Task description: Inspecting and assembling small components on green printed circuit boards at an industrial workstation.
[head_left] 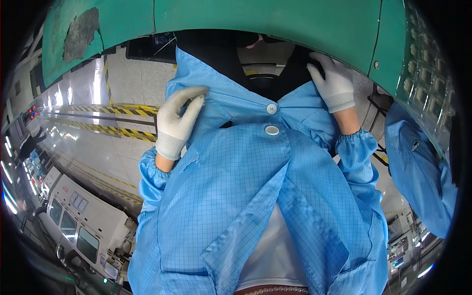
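Biggest thing in view is the blue checked smock [221, 167], worn by the person and spread right down the middle, its lower front lying just beside the left hand. Next up is the green worktop [270, 17], which is set straight ahead, beyond both hands. Its long axis is run left to right across the top of the view (near edge bowed by the lens), so it's pretty much square-on to the body.

Off to the right, a blue garment [415, 167] can be seen below a clear pocketed tray [427, 78] at that end of the worktop.

Now the hands, both white-gloved. The right hand [334, 83] is clearly the nearer one: it's held right by the worktop's near edge, thumb spread from the fingers, nothing seen in it. Whether the edge is actually being touched can't be told. The left hand [178, 115] is kept farther back, with a clear gap to the worktop. It's loosely curled, gap left between thumb and fingers, nothing gripped as far as can be seen; contact with the smock can't be confirmed.

Smallest bit: two pale buttons [272, 130], placed between the hands on the smock's midline.
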`<state>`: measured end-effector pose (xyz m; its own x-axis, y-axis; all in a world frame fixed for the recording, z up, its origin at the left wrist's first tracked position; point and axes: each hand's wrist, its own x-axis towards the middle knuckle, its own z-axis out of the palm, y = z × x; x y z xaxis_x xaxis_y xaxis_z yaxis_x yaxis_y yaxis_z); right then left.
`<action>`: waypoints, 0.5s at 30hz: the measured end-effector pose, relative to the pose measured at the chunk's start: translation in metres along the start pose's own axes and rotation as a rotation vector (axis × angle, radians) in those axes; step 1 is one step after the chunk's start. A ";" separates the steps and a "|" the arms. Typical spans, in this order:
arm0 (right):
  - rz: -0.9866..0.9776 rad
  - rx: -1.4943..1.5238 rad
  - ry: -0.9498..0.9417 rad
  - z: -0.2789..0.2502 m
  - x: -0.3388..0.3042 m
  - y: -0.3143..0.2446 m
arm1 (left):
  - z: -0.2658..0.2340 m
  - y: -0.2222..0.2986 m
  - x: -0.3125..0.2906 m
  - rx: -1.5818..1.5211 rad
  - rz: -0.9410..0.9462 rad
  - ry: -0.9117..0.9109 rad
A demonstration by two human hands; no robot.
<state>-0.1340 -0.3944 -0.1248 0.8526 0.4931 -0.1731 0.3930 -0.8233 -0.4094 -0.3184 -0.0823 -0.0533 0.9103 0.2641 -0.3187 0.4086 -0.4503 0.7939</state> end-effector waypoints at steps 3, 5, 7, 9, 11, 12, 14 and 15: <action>-0.111 -0.121 -0.024 0.011 0.007 0.010 | 0.000 0.000 0.003 0.002 -0.008 -0.011; -0.222 -0.213 -0.009 0.019 0.011 0.017 | -0.001 0.004 0.007 0.013 -0.018 -0.032; -0.248 -0.227 -0.262 0.023 0.014 0.022 | -0.002 0.005 0.012 0.022 -0.024 -0.057; -0.172 -0.238 -0.402 0.010 0.024 0.014 | -0.003 0.004 0.014 0.012 -0.008 -0.058; -0.093 -0.250 -0.539 0.011 0.027 0.024 | -0.005 0.006 0.017 0.021 -0.014 -0.063; -0.093 -0.181 -0.411 0.021 0.024 0.049 | -0.007 0.008 0.018 0.024 -0.017 -0.067; -0.040 -0.129 -0.138 0.044 0.009 0.107 | -0.010 0.008 0.025 0.025 -0.007 -0.071; -0.035 -0.128 -0.140 0.044 -0.003 0.124 | -0.012 0.008 0.027 0.032 -0.007 -0.058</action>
<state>-0.1026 -0.4855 -0.2142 0.7846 0.5493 -0.2874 0.4702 -0.8294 -0.3017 -0.2915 -0.0687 -0.0488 0.9094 0.2176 -0.3545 0.4160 -0.4762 0.7747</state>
